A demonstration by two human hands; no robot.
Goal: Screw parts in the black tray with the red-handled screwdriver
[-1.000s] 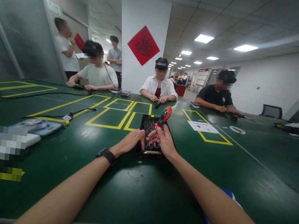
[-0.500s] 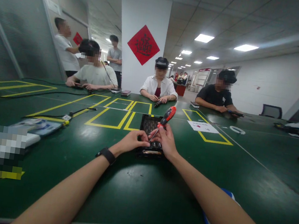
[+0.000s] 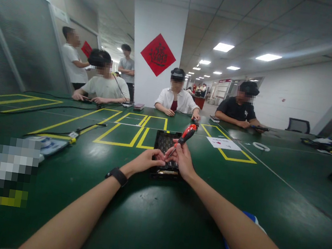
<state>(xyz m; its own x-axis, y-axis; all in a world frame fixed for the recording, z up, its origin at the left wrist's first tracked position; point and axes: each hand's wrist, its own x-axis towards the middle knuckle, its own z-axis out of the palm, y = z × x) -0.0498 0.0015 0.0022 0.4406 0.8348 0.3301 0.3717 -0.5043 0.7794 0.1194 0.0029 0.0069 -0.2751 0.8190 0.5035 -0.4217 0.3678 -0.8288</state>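
Tape in yellow marks out rectangles across a green table. At the left lie a clear plastic packet and a black cable; farther right are a printed paper sheet and a white ring. On the far side sit three people in head-worn gear, wearing a pale T-shirt, an open white shirt and a black T-shirt. The right forearm partly covers a blue-and-white object near the table's edge.

In the middle, a black tray rests on the table, its inside partly hidden by both hands. The right hand grips a red-and-black screwdriver, handle tilted up and to the right, shaft angled down leftward over the tray. The left hand, with a black wristband, reaches in from the left, fingers bent toward the shaft; whether they pinch anything cannot be told.
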